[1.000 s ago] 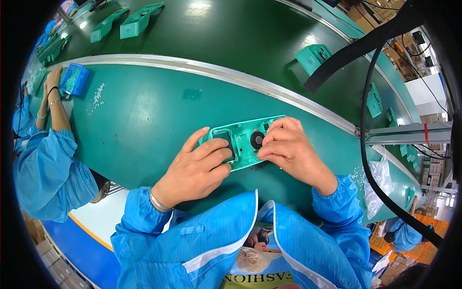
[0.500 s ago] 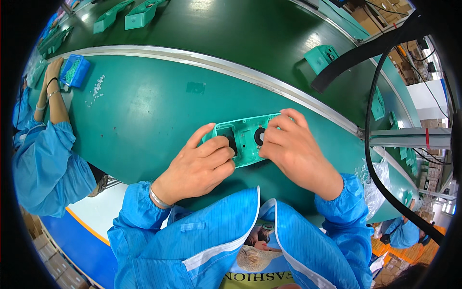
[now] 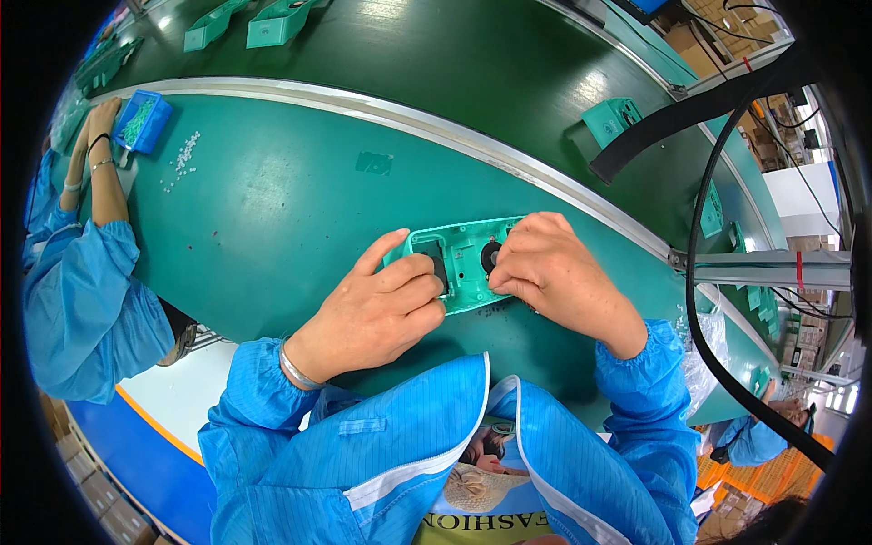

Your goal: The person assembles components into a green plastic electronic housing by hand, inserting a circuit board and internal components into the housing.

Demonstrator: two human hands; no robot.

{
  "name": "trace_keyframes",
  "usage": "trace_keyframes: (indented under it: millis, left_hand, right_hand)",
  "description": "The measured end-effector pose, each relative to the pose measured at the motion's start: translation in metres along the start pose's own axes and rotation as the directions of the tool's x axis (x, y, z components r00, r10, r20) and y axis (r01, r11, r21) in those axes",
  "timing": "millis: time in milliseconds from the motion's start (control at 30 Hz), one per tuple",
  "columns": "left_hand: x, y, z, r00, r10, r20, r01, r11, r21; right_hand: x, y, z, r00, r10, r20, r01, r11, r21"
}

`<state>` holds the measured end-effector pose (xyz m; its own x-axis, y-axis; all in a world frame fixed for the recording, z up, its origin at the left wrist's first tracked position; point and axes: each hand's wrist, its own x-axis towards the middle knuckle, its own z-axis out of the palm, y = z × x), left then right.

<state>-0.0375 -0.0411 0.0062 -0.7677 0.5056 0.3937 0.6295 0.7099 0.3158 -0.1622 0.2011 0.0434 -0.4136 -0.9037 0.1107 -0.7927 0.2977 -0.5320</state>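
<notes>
A mint-green plastic housing (image 3: 468,286) lies open side up in front of me, with ribs and posts inside. My left hand (image 3: 374,307) is closed around its left end, thumb at the far left corner and curled fingers over the near left wall. Beside those fingertips a dark rectangular part (image 3: 440,271) sits in the housing. Toward the other end is a round black part (image 3: 490,257), partly covered by my right hand (image 3: 561,277). The right fingers are bent and pinched together over the housing's right end; whatever is between them is hidden.
Beyond a metal rail (image 3: 381,107), a dark green belt (image 3: 436,73) carries several similar housings. At left, a co-worker's arm (image 3: 109,191) reaches beside a blue bin (image 3: 145,123) near scattered small white pieces (image 3: 186,154). A black cable (image 3: 698,227) hangs at right, near a clear plastic bag (image 3: 704,354).
My right fingers have drawn in from the housing's far right edge and bunched beside the round black part. My left hand keeps its grip. The view has shifted slightly.
</notes>
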Motion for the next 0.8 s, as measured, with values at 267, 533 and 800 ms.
trace_keyframes:
  millis: [267,533,800]
  left_hand:
    - [0.002,0.002,-0.001,1.000,0.004,-0.017,-0.004,1.000,0.003]
    - [0.016,-0.028,-0.019,0.992,-0.064,-0.111,0.069,0.997,0.037]
    - [0.134,-0.144,0.010,0.915,-0.043,-0.402,0.160,0.952,0.262]
  right_hand:
    - [-0.001,-0.007,0.001,0.999,-0.022,-0.044,0.017,0.994,-0.105]
    - [-0.060,-0.030,-0.010,0.934,0.100,-0.344,-0.131,0.989,-0.068]
    - [-0.108,-0.051,0.054,0.963,0.198,-0.182,-0.167,0.971,0.172]
